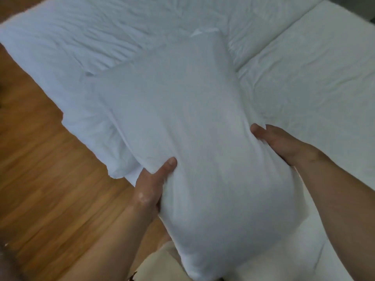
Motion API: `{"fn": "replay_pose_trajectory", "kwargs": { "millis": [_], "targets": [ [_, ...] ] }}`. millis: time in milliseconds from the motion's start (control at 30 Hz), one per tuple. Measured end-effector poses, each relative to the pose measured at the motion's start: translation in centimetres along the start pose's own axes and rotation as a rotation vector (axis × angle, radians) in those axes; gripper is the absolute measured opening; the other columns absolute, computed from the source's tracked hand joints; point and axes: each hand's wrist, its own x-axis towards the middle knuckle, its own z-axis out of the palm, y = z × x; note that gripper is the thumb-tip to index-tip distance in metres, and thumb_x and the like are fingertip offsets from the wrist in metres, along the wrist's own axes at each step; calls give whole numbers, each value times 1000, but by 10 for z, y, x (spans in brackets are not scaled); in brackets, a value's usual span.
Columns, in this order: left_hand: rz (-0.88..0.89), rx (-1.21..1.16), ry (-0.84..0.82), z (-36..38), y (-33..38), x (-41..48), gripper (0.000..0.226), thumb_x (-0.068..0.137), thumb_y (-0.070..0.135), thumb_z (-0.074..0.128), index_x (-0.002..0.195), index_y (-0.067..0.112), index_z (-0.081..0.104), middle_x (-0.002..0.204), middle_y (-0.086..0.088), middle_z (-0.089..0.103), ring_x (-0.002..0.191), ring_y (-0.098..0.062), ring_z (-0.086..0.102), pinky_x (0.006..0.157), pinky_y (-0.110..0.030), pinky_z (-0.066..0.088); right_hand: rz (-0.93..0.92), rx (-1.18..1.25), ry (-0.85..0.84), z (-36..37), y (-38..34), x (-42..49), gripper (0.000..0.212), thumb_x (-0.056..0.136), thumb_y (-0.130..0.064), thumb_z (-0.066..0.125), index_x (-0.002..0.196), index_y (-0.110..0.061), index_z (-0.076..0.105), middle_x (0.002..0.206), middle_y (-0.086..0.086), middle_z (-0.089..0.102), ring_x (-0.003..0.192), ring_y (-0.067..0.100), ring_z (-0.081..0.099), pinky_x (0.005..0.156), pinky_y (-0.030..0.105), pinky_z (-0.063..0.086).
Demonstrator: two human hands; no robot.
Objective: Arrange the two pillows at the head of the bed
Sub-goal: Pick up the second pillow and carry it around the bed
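From the head camera, a plump white fabric pillow (198, 142) fills the middle of the frame, running from the lower centre up toward the upper middle, where a small white tag or corner fold sticks out at its far end. Both bare hands have it by its long edges. The left hand (151, 186), at the lower left of the pillow, is closed on the edge: the thumb lies on top of the fabric and the fingers are hidden beneath. The right hand (284, 142), at the right-hand edge a little higher in the frame, pinches the fabric with its fingers curled into it, and creases spread from that grip. Whether the pillow's far end rests on the bedding cannot be told.

Behind it, across the upper left of the frame, lies a wrinkled white duvet (85, 37), one corner drooping over the bed's edge at the left centre. To the right, filling the upper right and right side, is a smoother off-white sheet over the mattress (314, 74), with a seam between it and the duvet. A second pillow cannot be made out. The left and lower left of the frame show a brown wooden plank floor (40, 169).
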Motion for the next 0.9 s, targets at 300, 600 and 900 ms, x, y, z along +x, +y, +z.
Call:
{"fn": "replay_pose_trajectory", "kwargs": {
  "millis": [300,600,900],
  "targets": [
    [316,216,33,-72,111,-84,90,42,63,91,122,28,69,108,7,83,99,-22,79,90,-45,60,-126,217,55,75,-70,-89,68,51,-64,82,107,-27,76,94,-11,83,83,6,79,82,29,56],
    [359,307,30,-174,152,-137,80,58,50,93,131,34,61,114,11,80,104,-20,77,90,-41,59,-164,332,43,176,-110,-137,59,54,-53,89,106,-27,78,92,-10,83,81,8,79,82,32,58],
    [263,315,51,-314,183,-105,68,67,38,92,128,29,65,110,10,82,94,-12,80,80,-32,60,-80,274,-22,299,-176,-97,45,69,-38,91,109,-21,78,91,-6,84,80,12,80,77,32,58]
  ]
}}
